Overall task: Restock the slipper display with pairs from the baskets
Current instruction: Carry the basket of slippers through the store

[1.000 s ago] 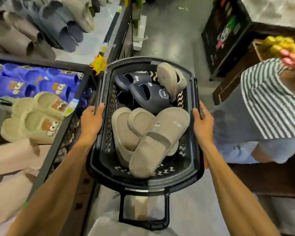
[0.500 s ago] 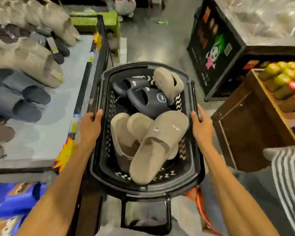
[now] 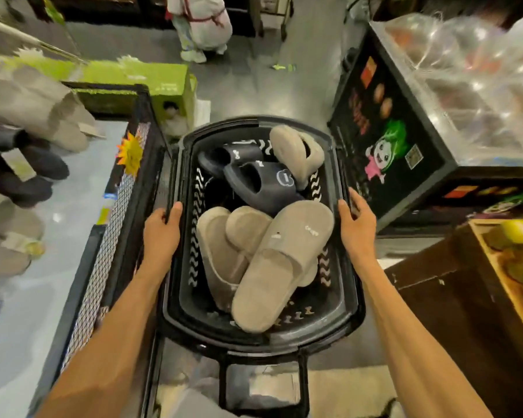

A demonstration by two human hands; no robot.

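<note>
I carry a black plastic basket (image 3: pixel 175 309) in front of me. My left hand (image 3: pixel 162 230) grips its left rim and my right hand (image 3: pixel 355 224) grips its right rim. Inside lie several beige fabric slippers (image 3: pixel 281 260) at the near end, a dark navy pair (image 3: pixel 263 182) behind them, and one more beige slipper (image 3: pixel 296 152) at the far right corner. The slipper display (image 3: pixel 58 224) runs along my left, a pale shelf with a black mesh edge, holding beige (image 3: pixel 37 113) and dark slippers (image 3: pixel 31 173).
A black chest with a cartoon figure (image 3: pixel 387 152) and plastic-wrapped goods stands on the right. A wooden crate of yellow-green fruit (image 3: pixel 520 251) is nearer right. A green box (image 3: pixel 151 82) sits ahead left, and a person in white (image 3: pixel 200 25) crouches in the aisle beyond.
I have walked forward along the aisle with the basket. The blue and cream slippers and the person in stripes have dropped out of view. Both hands keep their hold.
</note>
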